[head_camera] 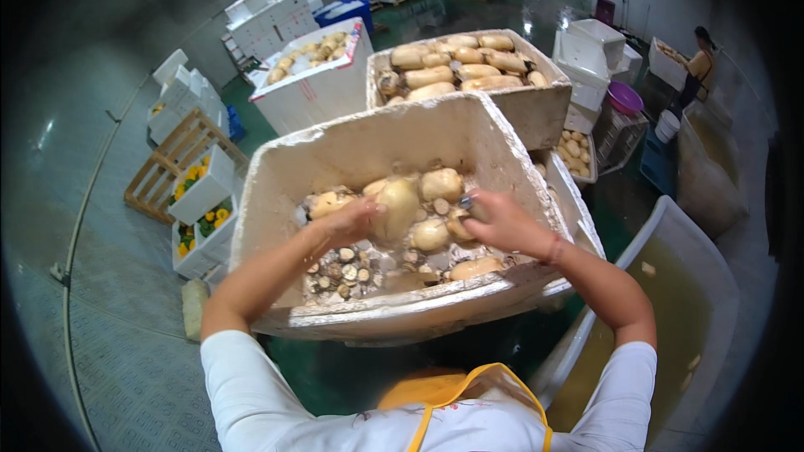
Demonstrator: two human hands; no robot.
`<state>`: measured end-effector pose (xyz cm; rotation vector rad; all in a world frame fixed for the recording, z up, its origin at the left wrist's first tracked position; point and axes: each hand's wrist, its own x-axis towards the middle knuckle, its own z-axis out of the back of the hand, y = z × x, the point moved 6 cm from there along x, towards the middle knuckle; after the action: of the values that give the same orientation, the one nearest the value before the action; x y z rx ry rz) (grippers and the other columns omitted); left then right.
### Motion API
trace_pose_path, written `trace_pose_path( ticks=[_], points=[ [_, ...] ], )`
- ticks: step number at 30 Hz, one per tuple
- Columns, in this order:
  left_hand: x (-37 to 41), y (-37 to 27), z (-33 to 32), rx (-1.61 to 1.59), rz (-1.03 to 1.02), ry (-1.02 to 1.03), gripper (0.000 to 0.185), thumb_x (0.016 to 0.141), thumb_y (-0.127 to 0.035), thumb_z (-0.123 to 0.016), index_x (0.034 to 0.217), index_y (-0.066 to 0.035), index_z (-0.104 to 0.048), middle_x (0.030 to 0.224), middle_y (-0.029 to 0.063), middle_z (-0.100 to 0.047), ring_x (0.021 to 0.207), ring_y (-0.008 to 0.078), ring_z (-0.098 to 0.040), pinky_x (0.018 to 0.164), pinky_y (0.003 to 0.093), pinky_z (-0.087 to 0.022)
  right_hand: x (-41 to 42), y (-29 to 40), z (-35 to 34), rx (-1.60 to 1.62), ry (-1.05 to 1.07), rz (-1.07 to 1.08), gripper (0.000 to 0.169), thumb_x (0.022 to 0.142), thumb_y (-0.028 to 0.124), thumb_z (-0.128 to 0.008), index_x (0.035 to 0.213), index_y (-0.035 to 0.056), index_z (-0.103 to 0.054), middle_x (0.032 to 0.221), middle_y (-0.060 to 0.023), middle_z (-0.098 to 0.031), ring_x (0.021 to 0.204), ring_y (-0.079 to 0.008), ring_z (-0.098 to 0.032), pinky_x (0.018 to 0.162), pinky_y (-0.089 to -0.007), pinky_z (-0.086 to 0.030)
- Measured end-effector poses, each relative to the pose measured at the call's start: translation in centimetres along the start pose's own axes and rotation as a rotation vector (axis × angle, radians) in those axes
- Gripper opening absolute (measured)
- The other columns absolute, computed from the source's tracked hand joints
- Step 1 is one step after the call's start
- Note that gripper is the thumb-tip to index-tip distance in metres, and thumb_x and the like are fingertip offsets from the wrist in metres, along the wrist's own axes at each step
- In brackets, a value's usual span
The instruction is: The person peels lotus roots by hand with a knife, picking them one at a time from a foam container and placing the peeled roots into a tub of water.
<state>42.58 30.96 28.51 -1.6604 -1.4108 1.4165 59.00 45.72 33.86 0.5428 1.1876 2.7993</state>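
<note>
My left hand [353, 222] grips a thick, pale lotus root segment [397, 208] above the inside of a white foam box [377, 135]. To its right, my right hand [510, 223] is closed around a small tool with a dark metal part [465, 202]; motion blur and the fingers hide most of it. A cut lotus root piece [460, 225] lies just below those fingers; I cannot tell whether they touch it. More lotus root segments [441, 184] rest in the box, and a rounded one [431, 234] sits between my hands. Small cut-off ends [348, 272] are heaped near the front left.
Behind stand foam boxes of lotus roots [433, 77] and potato-like produce [323, 47]. A tub of murky water [659, 307] is close on my right. Left are a wooden pallet [164, 160] and boxed yellow and green peppers [221, 216]. Another person [698, 69] works far right.
</note>
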Motion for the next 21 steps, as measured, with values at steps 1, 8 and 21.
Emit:
trace_pose_path(
  ticks=[1,8,21],
  points=[
    [-1.0,0.2,-0.1,-0.018,-0.026,0.008,0.077,0.065,-0.04,-0.07,0.126,-0.008,-0.037,0.119,0.0105,-0.048,0.107,0.0249,-0.048,0.09,0.0399,-0.04,1.1,1.2,-1.5,-0.045,0.016,0.05,0.024,0.074,0.015,-0.057,0.092,-0.0006,-0.056,0.073,-0.0202,-0.059,0.064,-0.0336,-0.059,0.061,-0.039,-0.047],
    [-6.0,1.3,0.5,-0.012,-0.218,-0.036,0.075,0.072,-0.027,-0.07,0.132,-0.011,-0.027,0.122,0.01,-0.039,0.107,0.0215,-0.044,0.08,0.0402,-0.047,4.3,4.9,-6.2,-0.195,0.052,0.212,0.025,0.07,0.017,-0.06,0.09,0.0037,-0.053,0.066,-0.0172,-0.058,0.064,-0.035,-0.058,0.055,-0.0433,-0.045],
    [-6.8,-0.2,-0.8,0.557,-0.383,-0.357,0.065,0.066,-0.026,-0.074,0.117,-0.002,-0.041,0.103,0.0092,-0.049,0.093,0.0165,-0.049,0.076,0.0304,-0.044,3.7,2.4,-8.4,-0.271,0.017,0.21,0.027,0.067,0.013,-0.061,0.091,0.0078,-0.051,0.067,-0.0134,-0.059,0.063,-0.0319,-0.059,0.054,-0.042,-0.045]
  ],
)
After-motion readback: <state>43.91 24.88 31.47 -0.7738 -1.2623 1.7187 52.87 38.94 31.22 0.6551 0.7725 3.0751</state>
